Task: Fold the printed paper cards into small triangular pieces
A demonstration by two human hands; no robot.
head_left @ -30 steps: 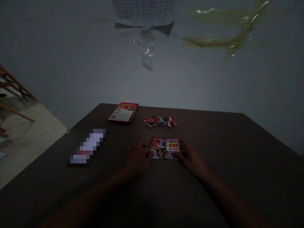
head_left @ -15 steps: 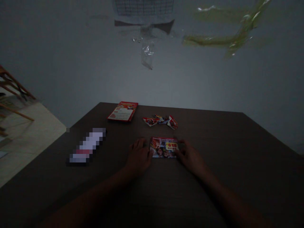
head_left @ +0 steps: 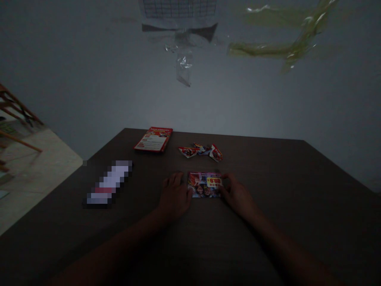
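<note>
A small colourful printed leaflet [head_left: 204, 184] with a yellow price tag lies flat on the dark brown table [head_left: 282, 190]. My left hand [head_left: 174, 195] rests on the table at its left edge, fingers spread and thumb touching the paper. Over at the right edge, the fingers of my right hand [head_left: 236, 194] curl over the paper and press it down. The room is dim, so finger detail is faint.
Several folded scraps of printed paper [head_left: 201, 151] lie just beyond the leaflet. A red booklet [head_left: 153, 140] sits at the table's far left. A blurred-out oblong object [head_left: 108, 184] lies to the left. A wooden chair frame [head_left: 14, 123] stands off the table's left.
My right hand has slid a little left over the leaflet's right edge, covering more of it. The left hand has barely moved.
</note>
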